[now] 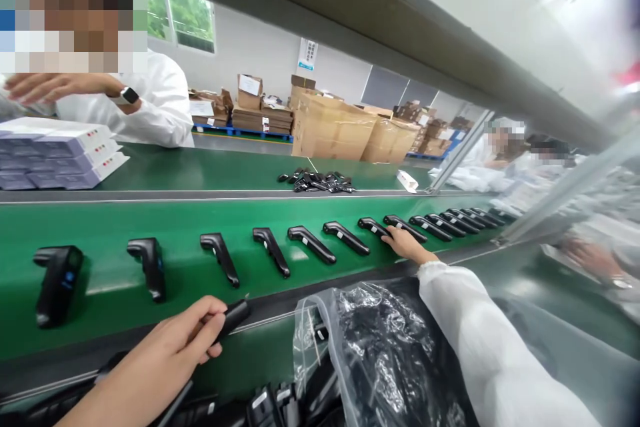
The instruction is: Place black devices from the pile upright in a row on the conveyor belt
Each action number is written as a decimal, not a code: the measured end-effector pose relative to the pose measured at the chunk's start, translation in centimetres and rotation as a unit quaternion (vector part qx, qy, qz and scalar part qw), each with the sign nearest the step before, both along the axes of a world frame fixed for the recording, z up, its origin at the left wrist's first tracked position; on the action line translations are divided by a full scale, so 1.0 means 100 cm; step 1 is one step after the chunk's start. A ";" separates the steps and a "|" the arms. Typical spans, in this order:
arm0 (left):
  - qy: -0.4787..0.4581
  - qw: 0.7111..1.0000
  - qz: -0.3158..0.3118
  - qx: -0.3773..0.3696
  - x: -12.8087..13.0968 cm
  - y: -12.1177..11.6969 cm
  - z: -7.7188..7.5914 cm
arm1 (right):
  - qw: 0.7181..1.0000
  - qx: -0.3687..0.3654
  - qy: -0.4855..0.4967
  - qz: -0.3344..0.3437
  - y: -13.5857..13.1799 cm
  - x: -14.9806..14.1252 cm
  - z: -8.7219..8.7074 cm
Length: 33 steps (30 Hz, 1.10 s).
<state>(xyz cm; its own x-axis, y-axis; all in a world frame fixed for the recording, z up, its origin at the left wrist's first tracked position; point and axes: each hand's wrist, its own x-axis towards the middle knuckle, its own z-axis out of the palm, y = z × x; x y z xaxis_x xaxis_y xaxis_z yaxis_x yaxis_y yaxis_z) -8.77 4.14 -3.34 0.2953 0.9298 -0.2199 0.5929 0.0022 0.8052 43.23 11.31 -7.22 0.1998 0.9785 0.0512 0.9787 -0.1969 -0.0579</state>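
My left hand (187, 337) is low at the near edge of the belt, closed around a black handheld scanner (231, 317) whose end sticks out past my thumb. My right hand (407, 245), in a white sleeve, reaches out onto the green conveyor belt (150, 220). Its fingertips lie against the handle end of one black scanner (376, 227), without gripping it. Several black scanners lie in a spaced row along the belt, from the far left (57, 283) to the far right (475, 217).
A clear plastic bag of black parts (380, 347) sits just below my right arm, and more scanners lie at the bottom edge (270, 403). A pile of small black parts (317, 181) and stacked white boxes (55, 153) lie beyond the belt. Across it stands a person in white (150, 107); other workers sit at right.
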 end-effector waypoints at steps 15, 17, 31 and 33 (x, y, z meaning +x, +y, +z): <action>-0.250 0.956 0.059 -0.144 0.060 -0.002 0.015 | 0.915 0.046 0.333 0.222 -0.052 -0.162 0.057; -0.282 0.947 0.048 -0.147 0.076 0.000 0.013 | 0.854 -0.021 0.469 0.225 -0.065 -0.205 0.058; 0.214 0.923 -0.298 0.115 0.041 -0.067 0.024 | 0.972 0.036 0.158 0.170 -0.008 -0.204 -0.003; 0.218 0.924 -0.287 0.124 0.043 -0.060 0.020 | 0.983 0.026 0.104 0.151 -0.007 -0.209 -0.005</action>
<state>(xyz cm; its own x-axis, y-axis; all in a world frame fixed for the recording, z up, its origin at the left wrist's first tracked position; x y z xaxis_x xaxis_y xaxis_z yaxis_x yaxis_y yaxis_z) -4.47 -1.82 -1.32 0.6900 0.6846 -0.2350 0.7066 -0.5668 0.4236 22.30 10.61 -7.75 -0.0885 0.9919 0.0910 0.9577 0.1098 -0.2659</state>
